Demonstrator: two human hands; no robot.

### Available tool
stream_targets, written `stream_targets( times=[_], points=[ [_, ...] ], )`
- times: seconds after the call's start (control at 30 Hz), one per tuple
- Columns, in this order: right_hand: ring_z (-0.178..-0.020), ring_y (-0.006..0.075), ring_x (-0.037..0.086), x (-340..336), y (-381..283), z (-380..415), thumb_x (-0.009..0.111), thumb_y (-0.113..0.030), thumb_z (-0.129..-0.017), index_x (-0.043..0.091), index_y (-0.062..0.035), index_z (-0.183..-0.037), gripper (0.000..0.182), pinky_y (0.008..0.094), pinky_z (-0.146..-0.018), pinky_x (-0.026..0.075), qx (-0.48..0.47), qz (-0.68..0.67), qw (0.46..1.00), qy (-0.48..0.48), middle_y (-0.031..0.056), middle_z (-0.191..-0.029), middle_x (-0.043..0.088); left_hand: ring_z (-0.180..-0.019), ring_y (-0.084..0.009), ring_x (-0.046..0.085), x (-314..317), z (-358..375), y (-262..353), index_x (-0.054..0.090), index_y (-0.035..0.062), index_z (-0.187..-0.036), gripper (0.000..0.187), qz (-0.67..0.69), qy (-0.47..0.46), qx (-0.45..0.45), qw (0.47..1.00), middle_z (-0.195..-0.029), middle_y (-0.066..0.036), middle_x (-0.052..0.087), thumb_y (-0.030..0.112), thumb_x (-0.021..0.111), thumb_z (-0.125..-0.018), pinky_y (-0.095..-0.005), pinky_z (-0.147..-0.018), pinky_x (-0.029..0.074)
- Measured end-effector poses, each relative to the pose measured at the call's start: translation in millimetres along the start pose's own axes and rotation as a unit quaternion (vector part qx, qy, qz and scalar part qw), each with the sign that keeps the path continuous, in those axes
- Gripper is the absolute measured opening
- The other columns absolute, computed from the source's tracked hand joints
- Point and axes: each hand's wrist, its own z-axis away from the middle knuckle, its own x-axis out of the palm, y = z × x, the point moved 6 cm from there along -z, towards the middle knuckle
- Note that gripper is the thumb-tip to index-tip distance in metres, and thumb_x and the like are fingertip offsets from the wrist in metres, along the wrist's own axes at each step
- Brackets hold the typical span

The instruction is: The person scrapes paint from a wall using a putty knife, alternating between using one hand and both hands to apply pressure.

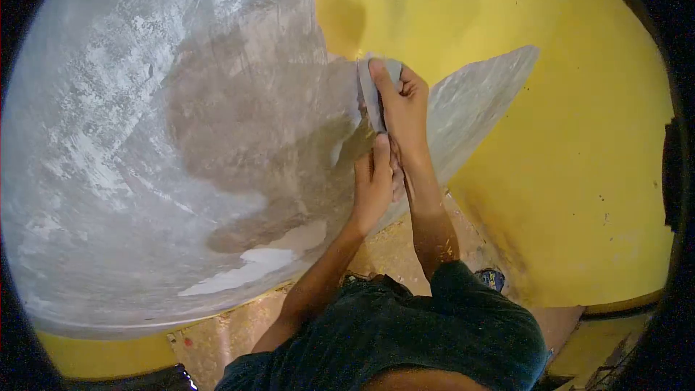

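Note:
My right hand (407, 105) is closed on a bent grey sheet (369, 94) that looks like sandpaper, its thumb lying along the sheet. The sheet is at the line where a large curved grey-coated surface (239, 116) meets yellow paint. Just below, my left hand (374, 188) is closed, with its thumb tip by the sheet's lower end and its fingers curled beside my right wrist. What lies between those fingers is hidden. Behind my right hand, a pointed grey-coated patch (478, 94) runs up to the right.
A yellow painted panel (579, 145) with small chips and holes spreads across the right side. Bright white filler (246, 271) marks the lower part of the grey surface. Brownish flooring (217, 340) shows below, and a dark shoe (492, 279) is near my right elbow.

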Motion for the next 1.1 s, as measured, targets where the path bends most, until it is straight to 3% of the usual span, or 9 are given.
stream_targets(
  times=[0.37, 0.5, 0.6, 0.67, 0.73, 0.83, 0.97, 1.03, 1.1],
  points=[
    [-0.053, 0.0046, 0.049, -10.3, 0.9, -2.5, 0.067, -0.024, -0.088, 0.065, -0.0002, -0.077, 0.026, 0.0222, -0.048, 0.038, -0.038, 0.034, 0.998, 0.027, -0.0009, -0.063, 0.06, -0.039, -0.006, 0.034, 5.3, -3.4, -0.4, 0.042, 0.0097, -0.07, 0.042, -0.024, 0.02, 0.015, 0.999, -0.055, 0.004, 0.036, 0.04, 0.04, -0.1, -0.0242, -0.034, 0.027],
    [-0.054, 0.0054, 0.051, -7.2, -21.2, -11.7, 0.068, -0.023, -0.086, 0.066, -0.0004, -0.078, 0.024, 0.0224, -0.049, 0.039, -0.006, 0.048, 0.999, 0.017, 0.0004, -0.065, 0.062, -0.038, -0.0066, 0.035, 9.0, -5.6, 0.2, 0.041, 0.0096, -0.069, 0.044, -0.014, 0.002, 0.002, 1.0, -0.053, 0.004, 0.037, 0.04, 0.04, -0.1, -0.0245, -0.034, 0.027],
    [-0.053, 0.0051, 0.049, -5.2, -3.8, 0.0, 0.068, -0.023, -0.086, 0.065, -0.0012, -0.076, 0.025, 0.0228, -0.048, 0.038, -0.053, 0.062, 0.997, 0.016, -0.0003, -0.062, 0.06, -0.037, -0.0071, 0.035, 3.6, 2.2, -6.7, 0.041, 0.0092, -0.069, 0.044, 0.01, 0.005, -0.009, 1.0, -0.053, 0.003, 0.037, 0.04, 0.04, -0.1, -0.0246, -0.034, 0.027],
    [-0.054, 0.0049, 0.049, -2.0, -4.2, -1.4, 0.068, -0.023, -0.086, 0.065, -0.0005, -0.076, 0.025, 0.023, -0.049, 0.039, -0.034, 0.026, 0.999, 0.007, -0.0001, -0.063, 0.061, -0.037, -0.0073, 0.035, -3.6, -2.2, -11.0, 0.04, 0.009, -0.069, 0.045, 0.022, 0.013, -0.014, 1.0, -0.052, 0.003, 0.037, 0.041, 0.04, -0.1, -0.0246, -0.034, 0.027],
    [-0.047, 0.0059, 0.05, 2.3, -23.1, -8.7, 0.064, -0.021, -0.09, 0.064, -0.0017, -0.08, 0.022, 0.0217, -0.045, 0.039, -0.079, 0.086, 0.993, 0.026, -0.0001, -0.058, 0.058, -0.036, -0.0077, 0.035, 3.1, -7.8, 7.9, 0.04, 0.0087, -0.069, 0.045, -0.003, -0.005, 0.027, 1.0, -0.052, 0.002, 0.036, 0.041, 0.04, -0.1, -0.0253, -0.034, 0.028],
    [-0.052, 0.0038, 0.05, -0.1, -15.6, 1.7, 0.065, -0.021, -0.09, 0.064, -0.001, -0.081, 0.022, 0.0208, -0.047, 0.038, -0.037, 0.088, 0.995, 0.013, -0.0015, -0.063, 0.06, -0.038, -0.0069, 0.035, 4.5, 1.7, 13.9, 0.045, 0.0132, -0.075, 0.044, -0.059, 0.013, 0.036, 0.998, -0.056, 0.004, 0.038, 0.051, 0.04, -0.097, -0.0237, -0.033, 0.028],
    [-0.054, 0.0047, 0.049, -0.2, -3.4, 1.6, 0.066, -0.024, -0.088, 0.064, -0.0001, -0.078, 0.026, 0.0225, -0.048, 0.038, -0.054, 0.074, 0.996, 0.017, -0.0009, -0.064, 0.06, -0.038, -0.0071, 0.035, -9.6, 1.2, -14.1, 0.045, 0.0131, -0.077, 0.043, 0.01, 0.001, 0.007, 1.0, -0.056, 0.004, 0.038, 0.051, 0.039, -0.097, -0.0237, -0.033, 0.028],
    [-0.054, 0.006, 0.048, 4.7, -17.7, -7.1, 0.067, -0.027, -0.086, 0.064, 0.0005, -0.074, 0.031, 0.0246, -0.048, 0.037, -0.049, 0.084, 0.995, 0.023, 0.0001, -0.062, 0.059, -0.038, -0.0077, 0.036, 2.3, -0.9, 8.7, 0.043, 0.0081, -0.071, 0.045, -0.002, 0.006, 0.015, 1.0, -0.053, 0.003, 0.037, 0.042, 0.038, -0.1, -0.0245, -0.034, 0.028],
    [-0.054, 0.0059, 0.048, 3.4, -14.6, -1.3, 0.067, -0.027, -0.086, 0.063, 0.0004, -0.074, 0.03, 0.0247, -0.048, 0.037, -0.023, 0.078, 0.997, 0.01, 0.0, -0.062, 0.059, -0.038, -0.0076, 0.036, 1.9, 2.8, 4.2, 0.044, 0.0105, -0.075, 0.043, -0.005, 0.016, 0.012, 1.0, -0.055, 0.003, 0.037, 0.046, 0.039, -0.099, -0.024, -0.033, 0.029]
  ],
)
